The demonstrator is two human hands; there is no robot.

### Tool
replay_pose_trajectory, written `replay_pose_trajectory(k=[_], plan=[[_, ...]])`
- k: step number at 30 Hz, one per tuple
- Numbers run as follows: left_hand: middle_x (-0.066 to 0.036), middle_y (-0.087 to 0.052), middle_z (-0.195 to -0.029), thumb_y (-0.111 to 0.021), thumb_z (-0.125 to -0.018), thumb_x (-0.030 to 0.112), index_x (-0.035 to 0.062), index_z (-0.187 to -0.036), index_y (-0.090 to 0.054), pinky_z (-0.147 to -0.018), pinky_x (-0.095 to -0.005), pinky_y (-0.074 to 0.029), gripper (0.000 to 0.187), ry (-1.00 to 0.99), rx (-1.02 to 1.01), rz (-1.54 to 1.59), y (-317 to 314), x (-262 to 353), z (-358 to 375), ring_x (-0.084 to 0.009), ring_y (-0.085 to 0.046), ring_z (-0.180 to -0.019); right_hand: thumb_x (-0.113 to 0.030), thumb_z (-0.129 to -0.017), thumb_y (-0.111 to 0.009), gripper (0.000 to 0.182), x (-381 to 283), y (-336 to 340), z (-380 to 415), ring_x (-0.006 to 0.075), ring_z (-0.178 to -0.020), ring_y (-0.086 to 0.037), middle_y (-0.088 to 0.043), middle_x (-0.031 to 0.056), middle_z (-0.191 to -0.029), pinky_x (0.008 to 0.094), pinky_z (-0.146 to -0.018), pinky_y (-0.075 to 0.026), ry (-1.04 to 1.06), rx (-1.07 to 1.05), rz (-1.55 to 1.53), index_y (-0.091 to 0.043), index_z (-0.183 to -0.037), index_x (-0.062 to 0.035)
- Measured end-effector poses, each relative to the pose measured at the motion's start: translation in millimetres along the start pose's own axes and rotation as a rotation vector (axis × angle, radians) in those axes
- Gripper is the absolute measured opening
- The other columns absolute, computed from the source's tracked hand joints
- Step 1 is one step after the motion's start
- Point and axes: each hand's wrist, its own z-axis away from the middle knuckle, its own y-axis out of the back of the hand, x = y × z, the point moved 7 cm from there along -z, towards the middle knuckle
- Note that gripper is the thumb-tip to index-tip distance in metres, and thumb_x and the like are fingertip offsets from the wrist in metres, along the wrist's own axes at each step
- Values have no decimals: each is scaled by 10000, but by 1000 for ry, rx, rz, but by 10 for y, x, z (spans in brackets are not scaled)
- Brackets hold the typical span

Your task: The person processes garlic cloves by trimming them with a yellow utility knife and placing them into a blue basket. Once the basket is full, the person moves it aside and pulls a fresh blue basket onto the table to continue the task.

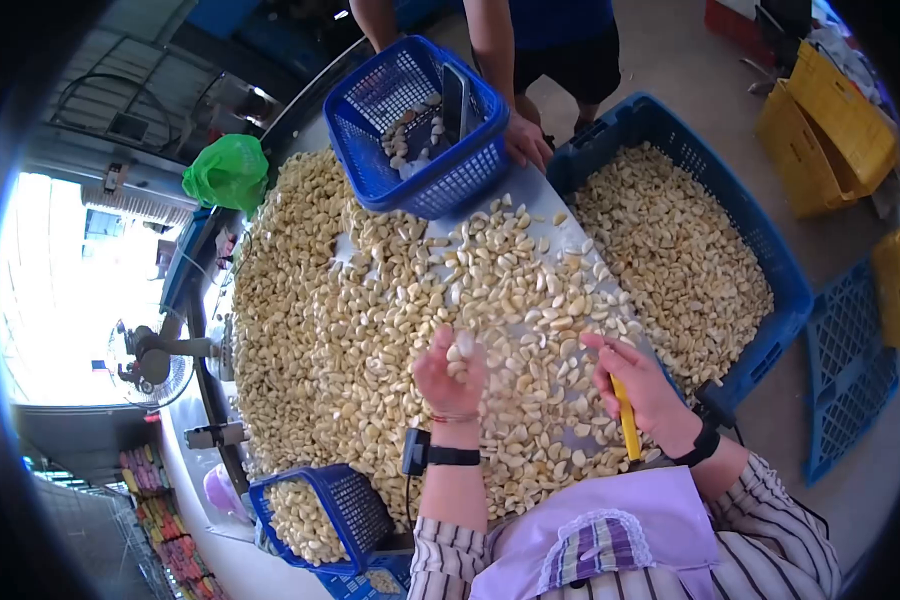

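Observation:
My left hand (450,382) is raised over the heap, its fingers curled around a few pale oval pieces (460,352); motion blurs the fingertips. To its right, my right hand (642,388) grips a yellow handle (626,420) that points down toward my body. What tool it belongs to I cannot make out. Beneath both hands, a large heap of cream-coloured oval pieces (310,300), like big seeds or nuts, covers much of the metal table (515,185).
A blue basket (440,205) with a few pieces and a phone-like slab stands at the far side, near another person's hand (528,140). A crate (785,270) full of pieces is at right, a small basket (370,510) at lower left, a fan (155,360) at left.

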Motion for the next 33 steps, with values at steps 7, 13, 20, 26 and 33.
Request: replay_pose_trajectory(k=[7,13,20,26,33], plan=[[-84,-621,-937,-551,-909,164,57,-1068,-599,-461,-244,-430,198,-96,451,-1201,185,-3,-427,-110,-513,-562,-256,-979,-472,358,77,-11,-35,68,-452,-438,-503,-5,-710,194,-414,-373,-52,-11,-7,-475,-1299,-97],[-126,-627,-1058,-528,-849,115,135,-1074,-663,-699,-337,-520,263,269,-502,-1974,-309,-648,-309,-252,-598,-938,-268,-981,-466,356,19,65,14,68,-455,-442,-504,-3,-715,194,-413,-372,-21,24,-9,-479,-1295,-102],[-123,-623,-991,-554,-867,167,149,-1051,-663,-705,-390,-527,214,-270,-89,-2319,-479,-169,-1070,-358,-623,-800,-266,-979,-468,363,54,50,-54,70,-458,-444,-504,4,-722,194,-435,-372,-28,22,14,-479,-1298,-92],[-114,-627,-1014,-551,-865,251,141,-981,-668,-691,-432,-515,198,499,-332,-2751,-337,-345,-1213,-336,-637,-775,-238,-978,-457,359,76,95,-83,75,-447,-439,-506,3,-718,199,-430,-370,-36,36,28,-477,-1299,-79],[-159,-617,-1014,-570,-843,284,94,-1014,-660,-720,-438,-503,271,-8,-101,-2472,-417,-767,-1500,-359,-621,-844,-229,-982,-446,349,82,39,-94,75,-468,-450,-501,7,-716,196,-435,-370,-52,27,59,-480,-1297,-83]])
